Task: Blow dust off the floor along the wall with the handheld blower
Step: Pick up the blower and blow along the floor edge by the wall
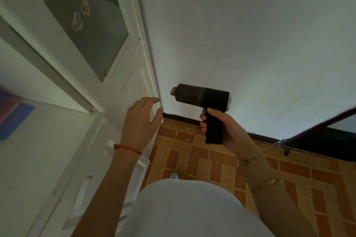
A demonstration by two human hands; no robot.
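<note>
My right hand (225,129) grips the handle of a black handheld blower (200,95). Its barrel lies level and its nozzle points left toward the corner where the white wall (240,34) meets the door frame. My left hand (141,119) hovers open with relaxed fingers beside the frame, left of the nozzle and holding nothing. Below lies the brown brick-pattern tiled floor (202,158), with a dark skirting strip (181,117) along the wall's foot and a few white specks near it.
A white door (81,102) with a frosted glass pane stands open at the left. A dark-framed opening (317,136) sits at the right, with a metal latch at its base. My white clothing (192,209) fills the bottom middle.
</note>
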